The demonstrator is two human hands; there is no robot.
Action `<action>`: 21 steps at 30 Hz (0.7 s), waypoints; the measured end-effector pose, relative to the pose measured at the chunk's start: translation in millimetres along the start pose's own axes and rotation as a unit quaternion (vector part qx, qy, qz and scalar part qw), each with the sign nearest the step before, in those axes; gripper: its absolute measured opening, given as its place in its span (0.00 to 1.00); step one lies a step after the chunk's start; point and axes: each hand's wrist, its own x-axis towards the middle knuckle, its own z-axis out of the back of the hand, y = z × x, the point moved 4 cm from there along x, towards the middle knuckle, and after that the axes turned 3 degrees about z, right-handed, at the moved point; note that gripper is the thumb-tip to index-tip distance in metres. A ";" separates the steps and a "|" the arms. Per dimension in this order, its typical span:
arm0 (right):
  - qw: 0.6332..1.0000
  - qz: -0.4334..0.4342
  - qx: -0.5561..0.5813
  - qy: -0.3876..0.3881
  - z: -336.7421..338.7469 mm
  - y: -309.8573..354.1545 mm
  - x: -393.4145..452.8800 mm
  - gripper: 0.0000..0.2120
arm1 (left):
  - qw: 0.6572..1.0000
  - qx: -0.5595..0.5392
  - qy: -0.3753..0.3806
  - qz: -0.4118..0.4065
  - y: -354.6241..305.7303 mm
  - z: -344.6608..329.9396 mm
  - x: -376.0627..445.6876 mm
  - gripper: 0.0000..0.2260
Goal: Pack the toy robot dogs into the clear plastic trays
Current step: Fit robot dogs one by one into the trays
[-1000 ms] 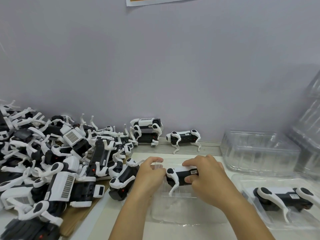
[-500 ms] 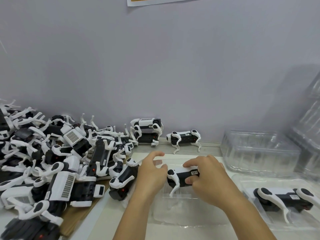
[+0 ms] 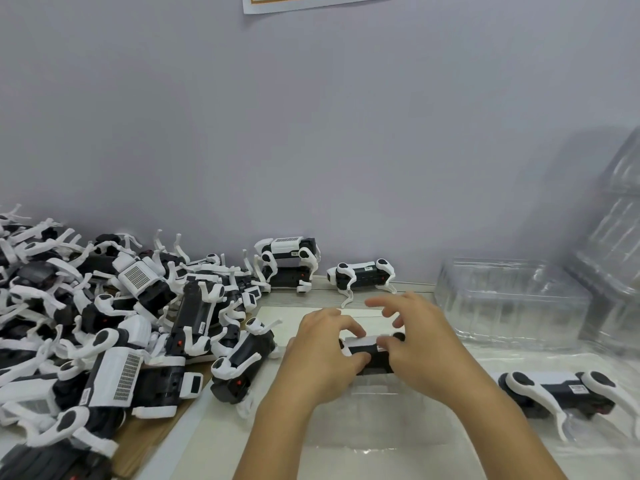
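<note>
Both hands, left hand (image 3: 320, 355) and right hand (image 3: 420, 344), clamp one toy robot dog (image 3: 369, 351) over a clear tray (image 3: 374, 424). One packed dog (image 3: 557, 393) lies in the neighbouring tray (right); the unpacked pile (image 3: 114, 327) remains large, so packing seems barely begun.

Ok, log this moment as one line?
step: seating dog | left hand: holds toy dog | right hand: holds same dog | clear tray: under dog | packed dog: right tray

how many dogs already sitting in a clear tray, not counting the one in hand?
1: the packed dog lies in the clear tray at right. Both hands hold another dog over the near tray. The stacked trays behind look empty, though glare could hide something.
</note>
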 end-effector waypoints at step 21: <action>0.981 -0.151 -0.124 0.009 22.1 -15.1 -7.4 0.05 | 1.000 0.018 -0.022 -0.003 8.2 -7.9 5.9 0.11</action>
